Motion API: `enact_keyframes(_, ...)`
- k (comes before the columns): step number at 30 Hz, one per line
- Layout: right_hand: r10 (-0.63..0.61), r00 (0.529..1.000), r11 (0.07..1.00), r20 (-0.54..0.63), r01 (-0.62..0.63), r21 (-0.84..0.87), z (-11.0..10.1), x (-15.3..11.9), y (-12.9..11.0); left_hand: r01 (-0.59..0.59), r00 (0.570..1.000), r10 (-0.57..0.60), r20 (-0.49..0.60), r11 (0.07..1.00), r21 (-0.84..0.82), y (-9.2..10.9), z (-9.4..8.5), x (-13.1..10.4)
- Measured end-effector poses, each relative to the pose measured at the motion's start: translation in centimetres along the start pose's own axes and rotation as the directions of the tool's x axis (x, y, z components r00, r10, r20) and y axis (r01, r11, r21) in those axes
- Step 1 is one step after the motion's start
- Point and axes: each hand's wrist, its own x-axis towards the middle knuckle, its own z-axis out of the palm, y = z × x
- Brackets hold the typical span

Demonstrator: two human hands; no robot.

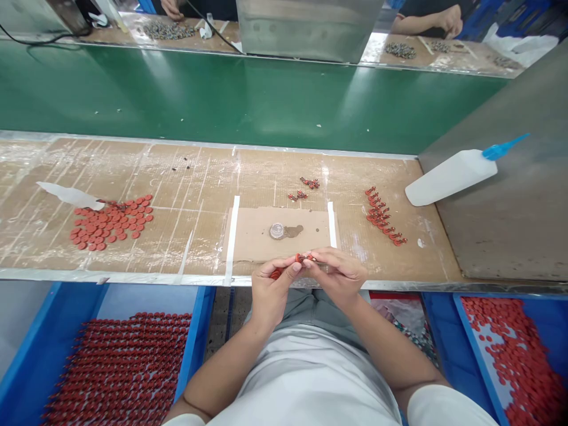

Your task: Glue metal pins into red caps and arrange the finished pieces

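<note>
My left hand (274,287) and my right hand (339,275) meet at the table's front edge. Pinched in the left fingers is a small red disc (299,258), and more red discs (276,274) show within that hand. Between my right fingertips is a small red-and-metal part (310,258), touching or very close to the disc; the fingers hide the exact contact. Just beyond the hands, a small round clear dish (277,231) sits on a taped cardboard sheet (248,236), beside a wet brown stain. Small red-and-dark parts (298,195) lie farther back.
Loose red discs (104,225) lie at left by a white pointed piece (71,194). Red parts with metal pieces (380,216) form a row at right, near a white bottle (452,176) leaning on a metal wall. Blue bins (195,343) below hold red pieces. Another person's hands work across the divider.
</note>
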Motion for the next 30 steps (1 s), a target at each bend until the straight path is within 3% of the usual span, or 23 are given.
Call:
enact_keyframes(6, 0.084, 0.99, 0.996, -0.11, -0.082, 0.022, 0.2, -0.7, 0.1, 0.012, 1.0, -0.012, 0.011, 1.0, -0.029, 0.0, 0.7, 0.2)
enact_keyframes(14, 0.173, 0.973, 0.984, -0.152, -0.164, 0.07, 0.3, -1.2, 0.5, 0.045, 0.999, -0.044, 0.021, 0.998, -0.05, 0.0, 1.2, 0.3)
enact_keyframes(30, 0.377, 0.922, 0.913, -0.091, -0.353, 0.207, -0.2, -1.0, 0.1, 0.172, 0.985, -0.168, 0.044, 0.98, -0.098, -0.3, 0.9, 0.9)
